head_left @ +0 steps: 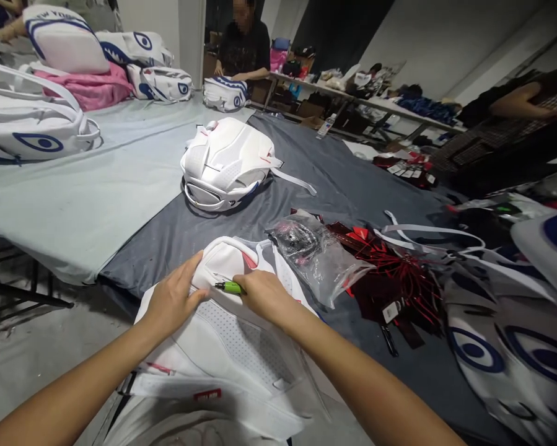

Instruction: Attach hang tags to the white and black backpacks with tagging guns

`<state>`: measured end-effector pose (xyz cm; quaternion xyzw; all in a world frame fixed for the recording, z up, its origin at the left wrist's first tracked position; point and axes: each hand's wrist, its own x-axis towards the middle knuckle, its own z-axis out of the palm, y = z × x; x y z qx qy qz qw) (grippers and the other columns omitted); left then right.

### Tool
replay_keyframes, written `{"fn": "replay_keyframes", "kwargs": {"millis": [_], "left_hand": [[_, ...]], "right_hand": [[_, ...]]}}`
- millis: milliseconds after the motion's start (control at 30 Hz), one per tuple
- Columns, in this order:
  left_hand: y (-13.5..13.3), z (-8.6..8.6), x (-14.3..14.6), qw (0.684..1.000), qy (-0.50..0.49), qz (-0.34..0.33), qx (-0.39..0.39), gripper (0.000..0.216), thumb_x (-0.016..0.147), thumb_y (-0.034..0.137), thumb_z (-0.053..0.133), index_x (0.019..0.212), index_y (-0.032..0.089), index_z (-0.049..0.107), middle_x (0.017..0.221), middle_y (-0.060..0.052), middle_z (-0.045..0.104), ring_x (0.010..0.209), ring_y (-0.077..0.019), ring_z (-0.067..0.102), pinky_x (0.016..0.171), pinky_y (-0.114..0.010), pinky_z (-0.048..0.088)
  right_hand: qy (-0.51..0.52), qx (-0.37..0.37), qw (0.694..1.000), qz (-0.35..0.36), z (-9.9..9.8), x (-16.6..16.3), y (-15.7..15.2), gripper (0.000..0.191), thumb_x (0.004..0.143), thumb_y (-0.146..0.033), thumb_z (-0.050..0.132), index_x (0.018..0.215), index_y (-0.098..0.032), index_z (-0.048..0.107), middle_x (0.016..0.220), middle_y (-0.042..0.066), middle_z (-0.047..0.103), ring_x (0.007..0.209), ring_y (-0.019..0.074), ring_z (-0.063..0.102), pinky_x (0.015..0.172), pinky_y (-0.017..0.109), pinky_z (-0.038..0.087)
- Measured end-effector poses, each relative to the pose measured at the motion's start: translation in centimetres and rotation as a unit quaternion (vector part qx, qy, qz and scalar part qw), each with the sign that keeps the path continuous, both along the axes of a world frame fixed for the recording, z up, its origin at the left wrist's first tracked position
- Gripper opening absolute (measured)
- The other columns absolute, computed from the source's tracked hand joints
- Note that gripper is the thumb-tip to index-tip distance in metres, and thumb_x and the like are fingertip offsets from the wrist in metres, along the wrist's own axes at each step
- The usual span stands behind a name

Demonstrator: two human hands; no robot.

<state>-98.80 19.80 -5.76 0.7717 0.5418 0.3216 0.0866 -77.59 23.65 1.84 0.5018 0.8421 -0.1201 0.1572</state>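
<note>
Backpack (248, 331) lies at the near edge of the dark table (162, 248), beside a plastic bag (313, 257). From my remote view I have the left hand (176, 297) on its upper part, thumb spread from fingers, though I can't tell whether it grips; the right hand (266, 297) has its fingers closed around a green tool (232, 287).

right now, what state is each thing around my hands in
left grip: against near bag, pinching or pressing unclear
right grip: closed on green tool
green tool: held, dark tip exposed
near bag: handled, open or shut unclear
middle bag: lying down, one strap trailing
plastic bag: crumpled
red tags: heaped
</note>
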Motion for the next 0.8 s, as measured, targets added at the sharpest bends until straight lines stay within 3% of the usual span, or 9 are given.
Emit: {"fn": "replay_keyframes", "kwargs": {"millis": [133,267,467,600,700,800], "left_hand": [[0.0,0.0,-0.1,1.0,-0.004,0.006,-0.004,0.081,0.089,0.035,0.068,0.155,0.023,0.024,0.145,-0.013,0.056,0.127,-0.028,0.06,0.098,-0.038,0.055],[-0.2,0.0,-0.4,1.0,-0.006,-0.003,0.0,0.079,0.09,0.038,0.065,0.156,0.023,0.024,0.146,-0.013,0.055,0.127,-0.0287,0.06,0.098,-0.038,0.055],[0.2,-0.1,-1.0,0.998,0.015,0.037,-0.049,0.072,0.093,0.047,0.058,0.153,0.019,0.031,0.141,-0.014,0.06,0.119,-0.0309,0.065,0.087,-0.036,0.057],[0.1,0.8,-1.1,0.995,0.018,0.052,-0.079,0.071,0.092,0.054,0.053,0.152,0.021,0.034,0.142,-0.014,0.059,0.118,-0.0331,0.065,0.084,-0.037,0.057],[0.0,1.7,-1.0,0.985,0.025,0.088,-0.149,0.074,0.091,0.062,0.049,0.152,0.023,0.034,0.136,-0.015,0.063,0.11,-0.0365,0.069,0.079,-0.042,0.057],[0.8,2.1,-1.4,0.967,0.042,0.118,-0.223,0.083,0.084,0.074,0.047,0.151,0.028,0.033,0.124,-0.012,0.07,0.106,-0.0376,0.07,0.078,-0.044,0.057]], "right_hand": [[-0.002,0.053,0.999,-0.002,0.3,0.2,-1.1,0.025,0.093,-0.013,0.051,0.105,-0.018,0.072,0.101,0.011,0.072,0.077,0.022,0.067,0.061,0.029,0.036],[0.076,0.085,0.993,-0.022,0.2,-1.3,-1.0,0.024,0.096,-0.02,0.052,0.114,-0.02,0.068,0.098,0.008,0.072,0.082,0.0205,0.066,0.064,0.027,0.039],[0.124,0.054,0.988,0.069,-0.2,-3.9,1.5,0.019,0.094,-0.029,0.055,0.106,-0.02,0.068,0.096,0.008,0.073,0.09,0.0232,0.068,0.067,0.027,0.041],[0.071,0.096,0.987,0.11,0.3,-0.8,0.1,0.02,0.099,-0.021,0.048,0.106,-0.015,0.066,0.098,0.011,0.073,0.088,0.0232,0.069,0.069,0.029,0.043],[-0.007,0.076,0.996,0.046,1.0,3.3,-2.0,0.02,0.098,-0.015,0.047,0.098,-0.014,0.068,0.093,0.011,0.073,0.086,0.0227,0.069,0.067,0.028,0.043],[0.016,0.086,0.996,-0.035,1.5,7.5,-3.8,0.02,0.097,-0.017,0.05,0.107,-0.016,0.068,0.1,0.01,0.074,0.089,0.0222,0.069,0.069,0.028,0.045]]}}
